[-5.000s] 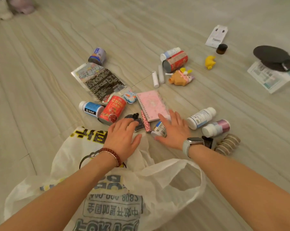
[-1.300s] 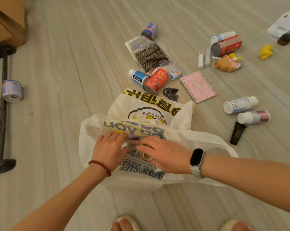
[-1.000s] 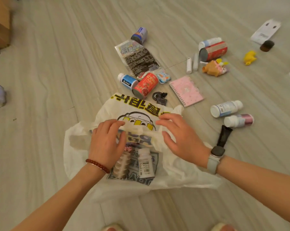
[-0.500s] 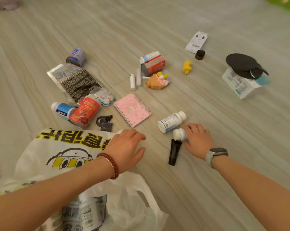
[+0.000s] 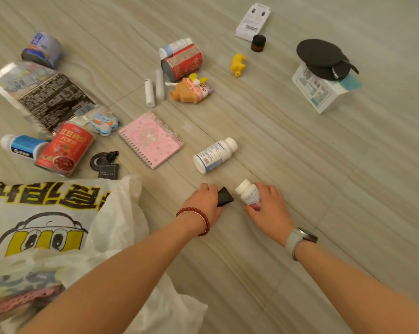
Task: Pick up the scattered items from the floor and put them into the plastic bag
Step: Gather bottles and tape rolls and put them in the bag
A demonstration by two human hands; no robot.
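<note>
The white plastic bag (image 5: pixel 59 227) with yellow and black print lies at the lower left, with items showing through it. My left hand (image 5: pixel 203 201) is closed over a black tube (image 5: pixel 225 198) on the floor. Just right of it, my right hand (image 5: pixel 268 208) grips a small white bottle (image 5: pixel 248 192) with a pinkish base. A larger white bottle (image 5: pixel 214 155) lies on its side just beyond both hands. A pink spiral notebook (image 5: pixel 150 139) lies to the left of that bottle.
Scattered on the wooden floor: red cans (image 5: pixel 65 149) (image 5: pixel 182 62), a blue-labelled bottle (image 5: pixel 23 147), a black keyring (image 5: pixel 105 162), a black packet (image 5: pixel 51 100), a grey tin (image 5: pixel 42 49), white tubes (image 5: pixel 153 90), an orange toy (image 5: pixel 191 90), a yellow toy (image 5: pixel 237 63), a boxed item (image 5: pixel 321 88).
My left hand has left the bag and closed over the black tube. My right hand has taken hold of the small white bottle. The view has shifted closer to the floor items.
</note>
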